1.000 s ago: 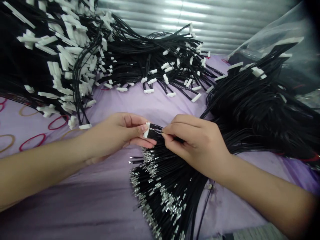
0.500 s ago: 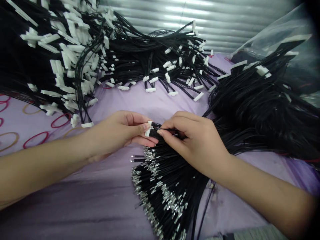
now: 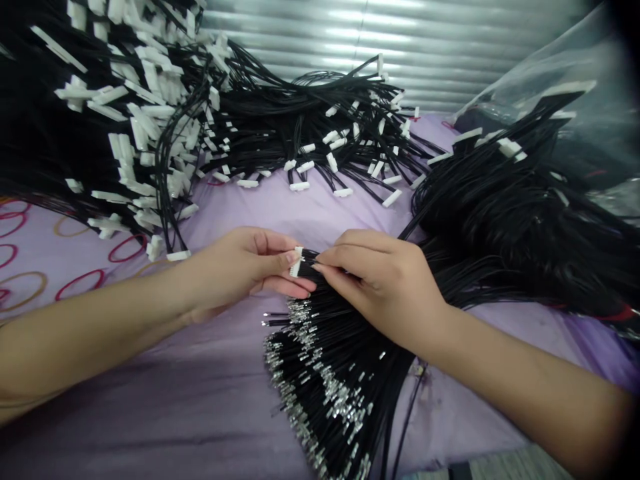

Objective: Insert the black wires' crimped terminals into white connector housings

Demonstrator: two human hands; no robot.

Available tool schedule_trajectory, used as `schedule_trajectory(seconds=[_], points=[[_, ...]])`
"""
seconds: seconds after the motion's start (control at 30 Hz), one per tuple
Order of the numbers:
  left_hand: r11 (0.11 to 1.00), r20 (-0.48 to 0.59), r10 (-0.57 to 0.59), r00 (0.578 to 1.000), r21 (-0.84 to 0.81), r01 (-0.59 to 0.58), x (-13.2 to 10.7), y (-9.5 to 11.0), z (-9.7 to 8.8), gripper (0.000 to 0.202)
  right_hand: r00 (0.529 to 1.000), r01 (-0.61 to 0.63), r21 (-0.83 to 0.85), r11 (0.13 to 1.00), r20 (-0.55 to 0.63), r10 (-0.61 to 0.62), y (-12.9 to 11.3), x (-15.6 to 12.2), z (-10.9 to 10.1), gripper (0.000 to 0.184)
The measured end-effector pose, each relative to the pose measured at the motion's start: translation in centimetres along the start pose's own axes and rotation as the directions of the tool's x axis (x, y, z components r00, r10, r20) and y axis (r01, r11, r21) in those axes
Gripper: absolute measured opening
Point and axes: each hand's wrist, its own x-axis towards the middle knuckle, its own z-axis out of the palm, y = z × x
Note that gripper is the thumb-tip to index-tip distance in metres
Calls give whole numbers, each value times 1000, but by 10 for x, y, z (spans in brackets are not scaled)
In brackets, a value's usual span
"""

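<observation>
Plastic bag [image 3: 555, 60], black wires [image 3: 483, 121] inside

Two hands [image 3: 235, 267] [image 3: 385, 287] are in view, and between them sits one white connector [image 3: 297, 261]. One bundle of black wires with silver terminals [image 3: 325, 380] fans out below it. Two big heaps of black wires with white connectors lie beyond: one upper heap [image 3: 280, 127] and one right heap [image 3: 520, 227] (their white connectors are far too many to count). There are at least six rubber bands [image 3: 125, 248] on one lilac sheet [image 3: 320, 210], plus one clear plastic bag [image 3: 565, 87] and one corrugated metal wall [image 3: 400, 40].
</observation>
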Motion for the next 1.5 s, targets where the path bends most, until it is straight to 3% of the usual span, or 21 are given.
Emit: schedule_trajectory(seconds=[0.23, 0.37, 0.57, 0.87, 1.07, 1.2, 1.3, 1.4, 1.5], points=[[1000, 18, -11, 1000, -9, 11, -4, 2, 1, 11, 995, -97, 83, 992, 7, 97, -2, 3, 1, 10], [1000, 25, -8, 1000, -6, 8, -3, 3, 0, 12, 986, -158, 57, 986, 69, 154, -5, 4, 0, 15], [999, 20, 25, 999, 32, -25, -1, -1, -1, 10, 925, -316, -57, 947, 204, 321, -13, 5, -4, 19], [995, -23, 42, 999, 95, -40, -1, -2, 1, 11, 909, -410, 141, 901, 134, 393, -9, 6, 0, 10], [995, -23, 41, 999, 91, -39, -1, -4, -1, 14, 830, -554, 253, 793, 247, 501, -10, 11, -6, 11], [995, -29, 41, 999, 94, -38, 0, -3, -1, 14, 813, -574, 290, 766, 310, 493, -9, 13, -10, 10], [994, -47, 34, 998, 102, -29, 0, -2, 1, 12, 818, -553, 226, 802, 330, 471, -9, 13, -13, 19], [989, -38, 52, 998, 138, -46, -2, -2, 2, 13, 788, -579, 182, 795, 378, 487, -7, 12, -15, 28], [982, -38, 74, 997, 179, -66, -3, -3, 2, 16, 783, -586, 209, 783, 396, 480, -5, 12, -16, 23]])
